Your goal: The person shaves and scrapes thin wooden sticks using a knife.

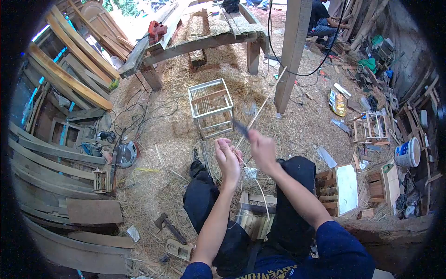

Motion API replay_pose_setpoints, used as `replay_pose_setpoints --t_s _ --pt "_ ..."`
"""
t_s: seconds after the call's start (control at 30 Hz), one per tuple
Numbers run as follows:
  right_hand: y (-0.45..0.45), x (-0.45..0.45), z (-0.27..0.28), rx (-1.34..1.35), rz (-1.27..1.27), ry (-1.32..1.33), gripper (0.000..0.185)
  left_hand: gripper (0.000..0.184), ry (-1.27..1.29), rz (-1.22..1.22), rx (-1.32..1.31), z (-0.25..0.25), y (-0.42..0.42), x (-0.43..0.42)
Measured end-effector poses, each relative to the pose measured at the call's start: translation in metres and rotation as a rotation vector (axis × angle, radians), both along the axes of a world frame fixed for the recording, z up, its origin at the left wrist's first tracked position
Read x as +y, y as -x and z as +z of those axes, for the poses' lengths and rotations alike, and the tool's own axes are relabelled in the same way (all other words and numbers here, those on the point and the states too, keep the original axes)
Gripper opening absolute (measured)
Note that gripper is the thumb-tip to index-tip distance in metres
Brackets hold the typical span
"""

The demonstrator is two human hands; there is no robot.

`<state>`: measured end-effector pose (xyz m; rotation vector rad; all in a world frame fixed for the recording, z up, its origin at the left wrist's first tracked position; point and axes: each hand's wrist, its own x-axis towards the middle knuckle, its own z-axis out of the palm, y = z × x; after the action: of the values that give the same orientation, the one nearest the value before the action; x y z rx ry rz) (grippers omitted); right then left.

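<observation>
My left hand is closed around a thin bamboo strip, which bends down between my knees. Its long pale end slants up and away to the right. In my right hand is a knife, its dark blade pointing up and left against or close beside the strip; the exact contact is hidden. Just beyond my hands stands a small open wooden frame with thin rods across it. Between my legs sits a slatted wooden piece.
A hatchet lies on the shaving-covered floor at left, near a circular saw and cables. A workbench and a post stand ahead. To the right are a white bucket and small wooden cages. Another person sits far right.
</observation>
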<state>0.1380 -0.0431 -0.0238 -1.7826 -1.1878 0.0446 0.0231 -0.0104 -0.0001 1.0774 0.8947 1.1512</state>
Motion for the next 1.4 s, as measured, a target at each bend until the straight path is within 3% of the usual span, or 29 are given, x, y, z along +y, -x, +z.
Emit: replay_pose_setpoints --t_s 0.1,0.2,0.37,0.53,0.73,0.87,1.0,1.13,1.23,1.3,1.37,1.4 --pt "0.015 -0.008 -0.006 -0.134 0.114 -0.104 0.044 0.048 -0.04 -0.044 0.05 -0.002 0.001 0.005" --pt "-0.014 0.008 0.011 0.173 -0.109 0.086 0.041 0.044 -0.033 -0.052 0.021 -0.004 0.003 0.004" --pt "0.003 -0.01 -0.006 0.009 0.059 -0.107 0.038 0.043 -0.024 -0.153 0.047 -0.006 0.013 0.008" --pt "-0.01 -0.007 0.011 0.194 0.023 0.043 0.036 0.046 0.001 -0.296 0.206 -0.006 0.02 0.003" --pt "0.0 -0.008 -0.002 0.006 0.119 0.001 0.04 0.027 -0.083 -0.354 0.167 -0.011 0.022 0.01" --pt "-0.026 0.002 0.006 0.363 -0.049 -0.047 0.046 0.022 -0.089 -0.368 0.149 -0.013 0.022 0.005" --pt "-0.032 0.0 -0.001 0.729 0.143 -0.101 0.042 0.023 -0.125 -0.428 0.203 -0.01 0.024 0.005" --pt "-0.033 -0.003 0.008 0.741 0.265 -0.078 0.031 0.023 -0.09 -0.511 0.176 -0.014 0.028 0.005" --pt "-0.04 -0.003 0.01 0.762 0.379 -0.069 0.034 0.022 -0.086 -0.586 0.41 -0.012 0.034 0.008" --pt "-0.04 -0.006 0.013 0.84 0.421 -0.055 0.036 0.022 -0.667 -0.404 0.586 -0.021 0.033 0.012" --pt "-0.039 -0.008 0.017 0.879 0.435 -0.039 0.036 0.022 -0.763 -0.411 0.569 -0.028 0.031 0.014" --pt "-0.038 -0.009 0.02 0.88 0.427 -0.028 0.037 0.022 -0.568 -0.516 0.47 -0.023 0.029 0.012"
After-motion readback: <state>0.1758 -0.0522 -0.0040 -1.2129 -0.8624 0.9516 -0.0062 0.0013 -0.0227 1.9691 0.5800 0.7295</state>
